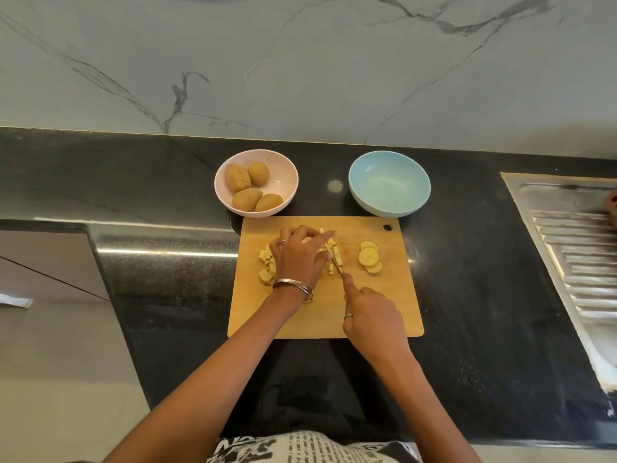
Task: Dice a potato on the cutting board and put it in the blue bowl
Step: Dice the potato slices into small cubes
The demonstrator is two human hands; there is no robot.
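Left hand (298, 259) fingers curl over wet, slippery potato sticks (335, 253); right hand (372, 317) grips the knife (337, 267). Pin them from above, firmly.

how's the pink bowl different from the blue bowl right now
The pink bowl holds four whole, unpeeled potatoes; the blue bowl holds no potato pieces yet. The pink bowl stands beyond the cutting board's left corner, the blue bowl beyond its right corner. Both are round, similar in size, and stand upright on the dark counter.
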